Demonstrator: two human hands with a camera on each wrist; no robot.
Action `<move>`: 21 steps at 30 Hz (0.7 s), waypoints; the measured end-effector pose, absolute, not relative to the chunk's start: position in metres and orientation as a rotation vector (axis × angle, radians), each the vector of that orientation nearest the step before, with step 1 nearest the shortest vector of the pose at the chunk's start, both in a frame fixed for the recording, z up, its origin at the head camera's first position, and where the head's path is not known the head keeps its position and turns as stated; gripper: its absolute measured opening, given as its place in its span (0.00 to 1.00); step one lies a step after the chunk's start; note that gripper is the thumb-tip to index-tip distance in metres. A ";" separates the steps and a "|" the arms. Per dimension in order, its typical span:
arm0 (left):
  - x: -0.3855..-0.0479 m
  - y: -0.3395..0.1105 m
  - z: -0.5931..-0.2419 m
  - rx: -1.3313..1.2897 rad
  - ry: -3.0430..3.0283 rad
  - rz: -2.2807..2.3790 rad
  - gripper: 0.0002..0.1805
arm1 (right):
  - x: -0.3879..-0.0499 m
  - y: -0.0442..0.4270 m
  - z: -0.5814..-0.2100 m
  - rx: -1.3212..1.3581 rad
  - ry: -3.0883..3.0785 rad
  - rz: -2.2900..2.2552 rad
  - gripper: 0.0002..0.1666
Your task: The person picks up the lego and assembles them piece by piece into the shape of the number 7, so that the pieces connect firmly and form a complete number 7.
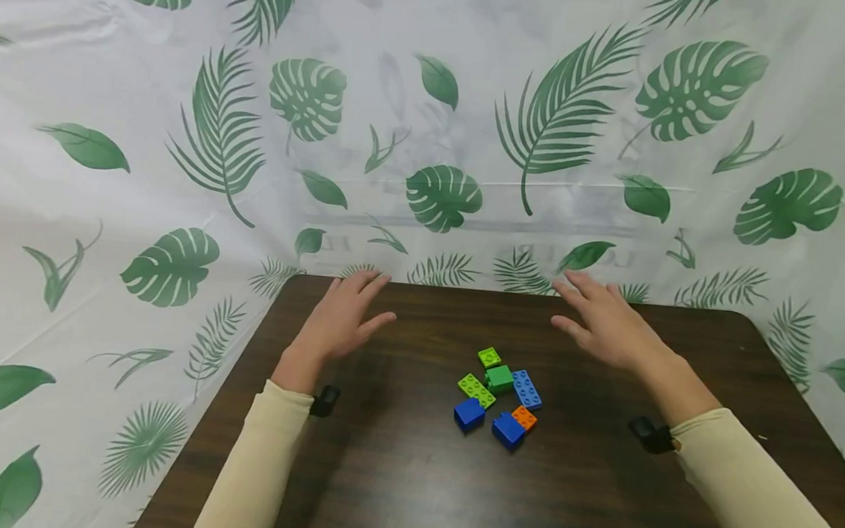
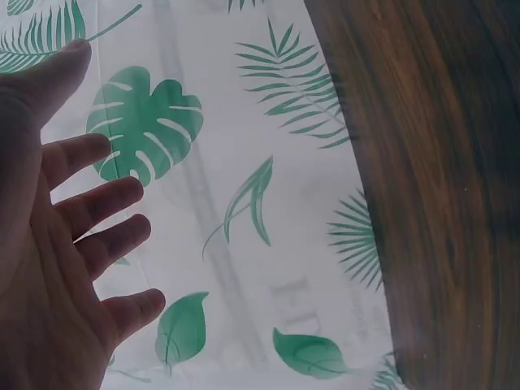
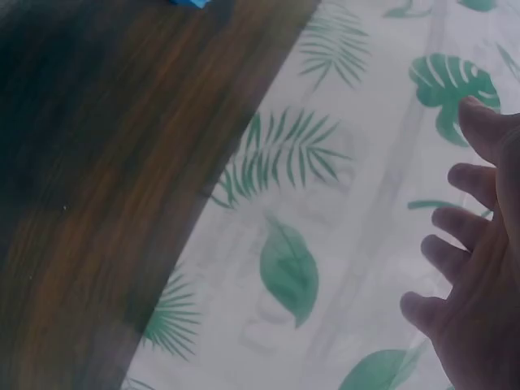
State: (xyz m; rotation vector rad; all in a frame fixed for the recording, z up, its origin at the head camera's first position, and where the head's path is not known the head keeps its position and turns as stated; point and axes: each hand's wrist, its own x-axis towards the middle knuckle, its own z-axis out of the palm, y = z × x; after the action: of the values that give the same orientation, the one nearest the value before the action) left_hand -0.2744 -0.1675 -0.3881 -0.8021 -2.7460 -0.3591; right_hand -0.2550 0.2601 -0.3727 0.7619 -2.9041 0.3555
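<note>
A small cluster of toy building bricks lies on the dark wooden table between my hands. It includes a lime square brick (image 1: 489, 357), a green brick (image 1: 499, 380), a longer lime brick (image 1: 476, 390), a light blue brick (image 1: 527, 389), an orange brick (image 1: 524, 418) and two dark blue bricks, one on the left (image 1: 468, 414) and one on the right (image 1: 508, 430). To the left of them my left hand (image 1: 338, 315) is held over the table, fingers spread and holding nothing. My right hand (image 1: 606, 322) hovers on the other side, its fingers extended, also holding nothing.
The dark table (image 1: 392, 491) has a far edge that meets a white curtain (image 1: 366, 235) printed with green leaves. This curtain also hangs along the left and right sides. Each wrist carries a black strap device, on the left (image 1: 324, 401) and right (image 1: 651, 435).
</note>
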 end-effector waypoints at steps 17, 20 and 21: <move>-0.238 -0.095 -0.451 -0.924 -2.915 -0.590 0.27 | -0.229 0.210 -0.439 0.937 -3.124 0.467 0.20; -0.227 -0.072 -0.468 -0.953 -2.957 -0.511 0.30 | -0.223 0.198 -0.454 0.952 -3.162 0.472 0.21; -0.223 -0.065 -0.473 -0.951 -2.970 -0.474 0.31 | -0.221 0.195 -0.458 0.959 -3.165 0.476 0.22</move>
State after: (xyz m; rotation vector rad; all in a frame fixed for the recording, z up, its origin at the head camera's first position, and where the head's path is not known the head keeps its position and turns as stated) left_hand -0.2233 -0.0655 -0.4733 -0.9507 -2.9700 -0.4740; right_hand -0.2211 0.1946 -0.4581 0.9585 -3.1651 0.4756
